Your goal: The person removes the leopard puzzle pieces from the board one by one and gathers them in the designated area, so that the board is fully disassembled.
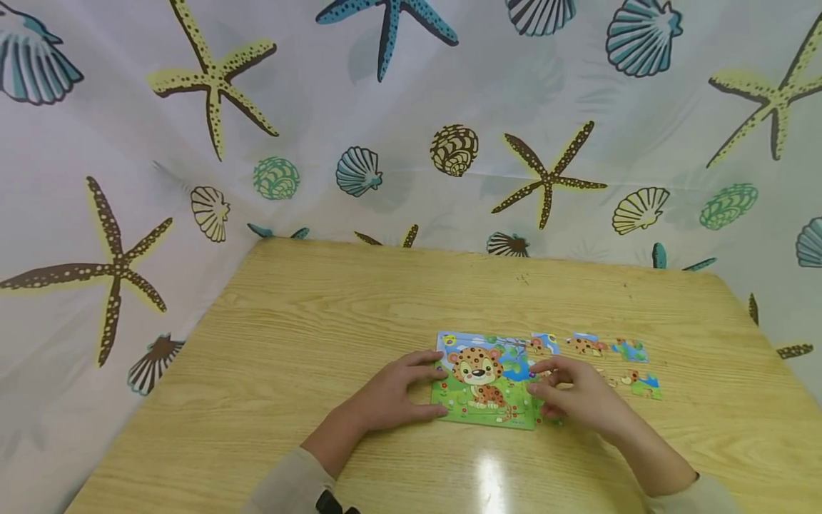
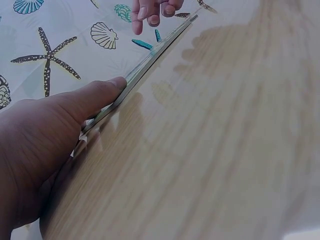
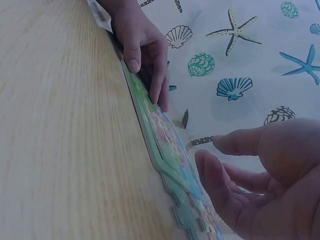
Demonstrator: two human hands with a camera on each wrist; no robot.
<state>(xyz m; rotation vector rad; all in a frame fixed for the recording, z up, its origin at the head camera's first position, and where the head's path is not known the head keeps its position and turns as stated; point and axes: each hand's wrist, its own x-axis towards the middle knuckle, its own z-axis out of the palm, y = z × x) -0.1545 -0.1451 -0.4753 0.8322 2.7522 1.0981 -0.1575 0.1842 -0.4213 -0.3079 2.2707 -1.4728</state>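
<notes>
A jigsaw puzzle board (image 1: 484,385) with a spotted leopard cub on green grass lies flat on the table in the head view. My left hand (image 1: 397,392) rests at its left side, fingertips and thumb spread along the edge. In the left wrist view, the thumb (image 2: 102,95) touches the board's edge. My right hand (image 1: 578,396) hovers over the board's right edge. Its thumb and bent fingers (image 3: 212,172) stand slightly apart with nothing between them. Beneath this hand, several loose puzzle pieces (image 3: 187,215) lie against the board, partly hidden in the head view.
More loose pieces lie right of the board, including a blue and green piece (image 1: 631,350), a spotted piece (image 1: 586,345) and a green-edged piece (image 1: 645,385). A wooden table (image 1: 321,307) carries everything. A curtain (image 1: 411,107) printed with shells and starfish hangs behind it.
</notes>
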